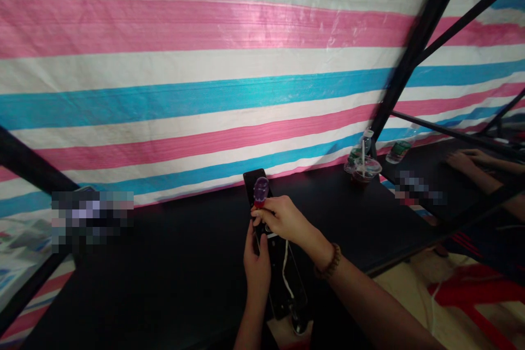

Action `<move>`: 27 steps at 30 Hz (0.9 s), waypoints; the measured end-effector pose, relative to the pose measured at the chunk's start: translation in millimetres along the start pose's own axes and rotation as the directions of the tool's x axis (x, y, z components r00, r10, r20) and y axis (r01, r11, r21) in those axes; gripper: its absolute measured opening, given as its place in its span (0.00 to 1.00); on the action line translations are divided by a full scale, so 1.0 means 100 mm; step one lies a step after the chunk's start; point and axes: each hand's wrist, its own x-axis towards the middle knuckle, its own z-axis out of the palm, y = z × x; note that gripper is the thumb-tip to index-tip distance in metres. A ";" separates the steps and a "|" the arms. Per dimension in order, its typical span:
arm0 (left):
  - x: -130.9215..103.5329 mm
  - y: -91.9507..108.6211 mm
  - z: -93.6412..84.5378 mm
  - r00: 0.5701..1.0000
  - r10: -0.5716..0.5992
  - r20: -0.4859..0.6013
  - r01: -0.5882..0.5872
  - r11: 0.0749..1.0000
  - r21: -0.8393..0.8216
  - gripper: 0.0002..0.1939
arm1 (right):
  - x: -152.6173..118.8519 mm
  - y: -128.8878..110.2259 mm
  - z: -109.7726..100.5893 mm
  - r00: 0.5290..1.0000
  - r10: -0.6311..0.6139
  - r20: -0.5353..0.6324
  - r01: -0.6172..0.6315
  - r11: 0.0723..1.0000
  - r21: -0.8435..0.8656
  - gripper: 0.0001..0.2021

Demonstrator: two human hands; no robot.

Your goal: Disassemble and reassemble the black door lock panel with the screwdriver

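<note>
My right hand [283, 219] grips a screwdriver [261, 188] with a see-through purple handle and red near its lower end. The handle points up and away from me; its shaft and tip are hidden by the fingers. Under it lies a long, flat black panel [283, 279], running from the tabletop's far edge toward me. My left hand [257, 257] holds the panel's left edge, thumb on the near side, fingers reaching up to the right fingertips. A white cable [286, 270] runs down over the panel to a small dark shiny object [298, 321] at its near end.
On the black table [164, 268], a lidded plastic cup with a straw [365, 168] stands at the far right beside a bottle [366, 139]. A striped tarp [205, 93] hangs behind. Black metal bars [402, 71] slant at both sides. Another person's hands [467, 161] rest at the neighbouring table.
</note>
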 end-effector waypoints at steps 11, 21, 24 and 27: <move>0.00 0.04 0.00 1.000 -0.022 0.015 0.022 1.000 -0.001 0.30 | -0.07 0.07 0.14 0.989 -0.054 -0.138 0.058 0.998 0.030 0.06; -0.01 0.00 -0.01 0.998 -0.060 0.032 0.061 0.998 -0.034 0.32 | -0.05 0.08 0.15 0.965 0.026 -0.262 -0.049 0.996 -0.081 0.08; -0.01 0.01 -0.02 0.998 -0.059 0.026 0.060 0.997 -0.040 0.31 | -0.09 0.02 0.10 0.988 -0.005 -0.157 0.003 1.000 -0.012 0.05; -0.01 0.02 -0.02 0.999 -0.014 0.030 0.016 0.999 -0.045 0.29 | -0.13 -0.02 0.05 0.998 -0.014 -0.065 0.012 0.999 -0.038 0.07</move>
